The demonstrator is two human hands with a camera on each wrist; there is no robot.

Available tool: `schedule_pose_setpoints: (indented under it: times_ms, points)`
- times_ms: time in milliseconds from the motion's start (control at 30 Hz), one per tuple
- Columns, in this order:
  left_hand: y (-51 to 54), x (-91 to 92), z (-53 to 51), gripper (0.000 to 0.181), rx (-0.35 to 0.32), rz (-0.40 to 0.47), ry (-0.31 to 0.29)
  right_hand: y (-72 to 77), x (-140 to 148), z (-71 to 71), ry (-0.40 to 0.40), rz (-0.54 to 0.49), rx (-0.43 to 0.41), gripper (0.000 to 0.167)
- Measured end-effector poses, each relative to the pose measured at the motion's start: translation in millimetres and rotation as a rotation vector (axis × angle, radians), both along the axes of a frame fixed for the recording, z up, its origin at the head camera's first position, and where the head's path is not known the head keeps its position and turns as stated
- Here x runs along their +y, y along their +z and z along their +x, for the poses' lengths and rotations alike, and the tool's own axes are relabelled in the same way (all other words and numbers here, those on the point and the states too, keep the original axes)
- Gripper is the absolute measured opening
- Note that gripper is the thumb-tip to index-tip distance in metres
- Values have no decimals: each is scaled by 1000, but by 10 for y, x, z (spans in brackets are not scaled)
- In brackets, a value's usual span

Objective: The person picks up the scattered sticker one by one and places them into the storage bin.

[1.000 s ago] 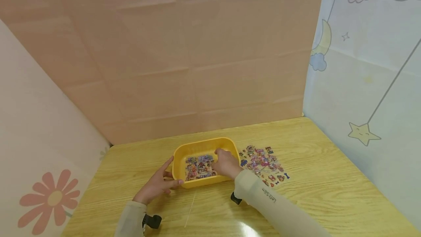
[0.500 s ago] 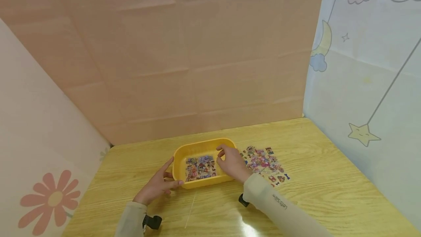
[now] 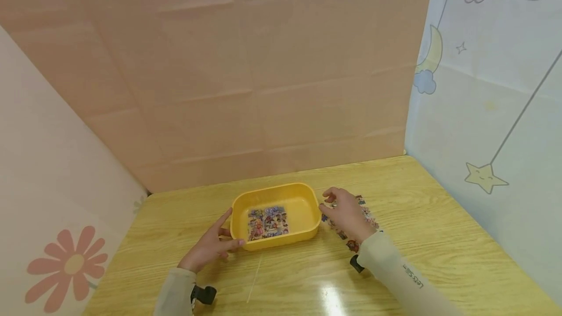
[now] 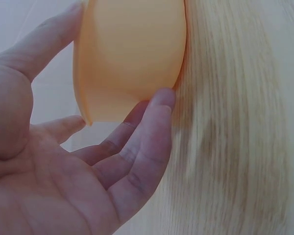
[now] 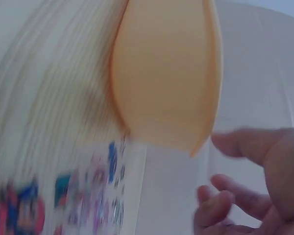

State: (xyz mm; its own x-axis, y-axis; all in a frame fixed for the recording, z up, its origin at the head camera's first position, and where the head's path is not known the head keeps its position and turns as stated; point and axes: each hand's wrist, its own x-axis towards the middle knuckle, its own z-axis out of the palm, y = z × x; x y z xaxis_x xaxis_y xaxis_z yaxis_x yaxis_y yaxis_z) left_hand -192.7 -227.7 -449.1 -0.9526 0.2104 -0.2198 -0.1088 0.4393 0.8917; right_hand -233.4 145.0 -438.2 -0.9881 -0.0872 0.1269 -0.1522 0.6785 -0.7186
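A yellow plastic tray (image 3: 303,213) sits on the table, with a clear sticker sheet (image 3: 269,222) of colourful cartoon figures lying inside its left half. My left hand (image 3: 210,246) holds the tray's left end, thumb at the front rim and fingers around the side; the left wrist view shows the tray wall (image 4: 132,54) between thumb and fingers. Just right of the tray, my right hand (image 3: 349,214) hovers with loosely bent fingers and nothing in them. Beneath it lies another sticker sheet (image 3: 370,218), partly hidden by the hand.
The wooden table (image 3: 439,238) meets a brown paper-like back wall (image 3: 263,87). A patterned panel (image 3: 491,126) stands at the right and a flower-printed one (image 3: 66,184) at the left. A thin pale strip (image 3: 253,279) lies in front of the tray.
My right hand has left the tray's inside and moved right, over the other sticker sheet. The left hand, tray and sheet in it stay where they were.
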Motion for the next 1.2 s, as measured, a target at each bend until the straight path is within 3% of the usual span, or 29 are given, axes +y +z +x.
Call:
schedule_pose_setpoints:
  times_ms: [133, 267, 367, 500, 600, 1200]
  points:
    - [-2, 2, 4, 103, 4, -10, 5, 12, 223, 19, 10, 149, -73, 55]
    - [-15, 2, -5, 102, 3, -3, 4, 17, 406, 40, -2, 272, -96, 60]
    - [-32, -4, -15, 102, 4, 1, -3, -22, 526, 56, -31, 310, -135, 62]
    - [-43, -13, -12, 103, 7, -1, -8, -85, 668, 64, -74, 355, -181, 76]
    - [-41, -14, -11, 103, 3, 5, -7, -117, 763, 66, -93, 364, -205, 83]
    - [-35, -13, -16, 103, 3, 11, -5, -189, 962, 62, -109, 372, -254, 75]
